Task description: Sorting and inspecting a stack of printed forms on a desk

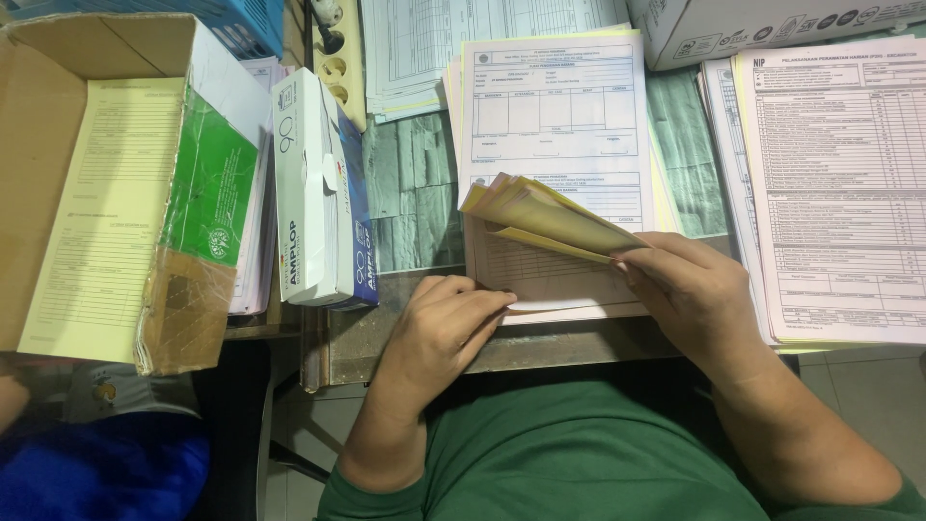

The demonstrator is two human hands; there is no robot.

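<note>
Head view: the right hand [690,289] pinches the lifted, fanned corners of several yellow and pink sheets [540,217], fingers closed on their edges. The left hand [444,323] lies flat, fingers together, pressing the lower edge of the stack of forms [550,135] on the desk [410,183]. A box of envelopes [313,193] stands just left, and a cardboard box [58,174] holds 1 yellow form. If the pinch loosens, the fanned sheets could spring back; a hard pull could crease or tear them.
</note>
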